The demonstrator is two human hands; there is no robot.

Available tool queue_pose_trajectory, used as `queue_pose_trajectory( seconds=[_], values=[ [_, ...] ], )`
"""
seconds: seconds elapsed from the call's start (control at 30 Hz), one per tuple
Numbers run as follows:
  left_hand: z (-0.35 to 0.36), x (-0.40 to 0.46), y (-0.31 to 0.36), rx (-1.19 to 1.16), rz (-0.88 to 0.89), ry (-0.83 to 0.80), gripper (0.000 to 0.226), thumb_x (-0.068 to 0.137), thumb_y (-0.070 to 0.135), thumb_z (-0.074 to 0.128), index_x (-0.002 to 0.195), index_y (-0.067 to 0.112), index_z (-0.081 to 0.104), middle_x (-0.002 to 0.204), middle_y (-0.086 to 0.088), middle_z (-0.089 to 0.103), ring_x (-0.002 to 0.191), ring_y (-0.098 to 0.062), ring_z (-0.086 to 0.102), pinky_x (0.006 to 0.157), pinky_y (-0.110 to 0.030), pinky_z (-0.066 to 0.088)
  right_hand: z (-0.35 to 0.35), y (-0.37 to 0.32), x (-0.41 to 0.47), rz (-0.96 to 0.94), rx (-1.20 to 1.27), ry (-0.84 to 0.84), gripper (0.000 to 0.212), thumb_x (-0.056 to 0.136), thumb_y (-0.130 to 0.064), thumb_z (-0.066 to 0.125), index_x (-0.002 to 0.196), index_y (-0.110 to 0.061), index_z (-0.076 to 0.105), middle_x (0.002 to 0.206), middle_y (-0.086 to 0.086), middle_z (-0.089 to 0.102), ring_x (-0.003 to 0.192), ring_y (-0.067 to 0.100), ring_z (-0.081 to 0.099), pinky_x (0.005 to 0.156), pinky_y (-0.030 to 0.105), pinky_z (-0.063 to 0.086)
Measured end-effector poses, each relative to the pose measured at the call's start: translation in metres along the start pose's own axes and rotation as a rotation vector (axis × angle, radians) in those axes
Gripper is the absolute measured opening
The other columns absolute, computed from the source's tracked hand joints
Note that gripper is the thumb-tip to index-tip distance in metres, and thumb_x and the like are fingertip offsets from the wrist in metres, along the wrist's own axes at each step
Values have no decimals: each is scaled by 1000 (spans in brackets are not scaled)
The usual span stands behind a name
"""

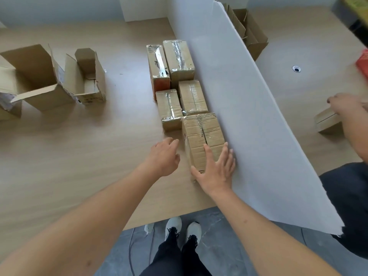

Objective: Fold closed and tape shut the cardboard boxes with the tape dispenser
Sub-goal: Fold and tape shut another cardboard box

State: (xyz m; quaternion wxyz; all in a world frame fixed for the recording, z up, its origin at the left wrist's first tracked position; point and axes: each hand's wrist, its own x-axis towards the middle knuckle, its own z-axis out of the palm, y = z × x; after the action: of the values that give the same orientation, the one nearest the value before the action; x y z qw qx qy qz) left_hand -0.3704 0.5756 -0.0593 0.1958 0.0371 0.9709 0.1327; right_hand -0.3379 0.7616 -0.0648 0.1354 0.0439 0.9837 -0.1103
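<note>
A taped-shut cardboard box (203,136) lies on the wooden table (79,156), nearest me in a row of several sealed boxes (179,58) against a white divider board. My right hand (216,168) rests flat on this box's near end with fingers spread and straight. Just left of the box, my left hand (164,156) hovers over the table with loosely curled fingers and holds nothing. Several open boxes (87,76) with raised flaps stand at the far left. No tape dispenser is in view.
The white divider board (249,116) runs diagonally along the right of the sealed boxes. Beyond it another person's hand (344,104) rests on a small box (326,120), with more open boxes (249,30) at the back. The table's near edge is just above my feet.
</note>
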Motion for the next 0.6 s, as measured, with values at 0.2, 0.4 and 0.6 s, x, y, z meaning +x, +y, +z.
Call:
queue_pose_trajectory(
  seconds=[0.2, 0.4, 0.6],
  values=[
    [2, 10, 1, -13, 39, 28, 47, 98, 31, 52, 140, 10, 47, 145, -12, 47, 128, -37, 51, 106, -45, 41, 6, 1, 14, 12, -57, 26, 89, 90, -65, 55, 160, -36, 9, 167, 21, -12, 154, 40, -10, 126, 55, 1],
    [-4, 1, 7, -11, 32, 59, 46, 98, 31, 52, 139, 10, 47, 144, -12, 48, 129, -35, 50, 107, -44, 40, -11, -3, 15, -39, -15, 10, 85, 91, -64, 55, 159, -31, 17, 168, 20, 1, 156, 38, -1, 126, 51, 5],
    [-31, -31, 10, 7, -31, 172, 44, 97, 31, 54, 137, 12, 50, 141, -8, 51, 126, -32, 52, 105, -41, 39, -33, -37, 5, -284, 73, 15, 59, 101, -44, 45, 155, -23, 36, 167, 14, 19, 155, 31, 14, 124, 47, 12]
  ],
)
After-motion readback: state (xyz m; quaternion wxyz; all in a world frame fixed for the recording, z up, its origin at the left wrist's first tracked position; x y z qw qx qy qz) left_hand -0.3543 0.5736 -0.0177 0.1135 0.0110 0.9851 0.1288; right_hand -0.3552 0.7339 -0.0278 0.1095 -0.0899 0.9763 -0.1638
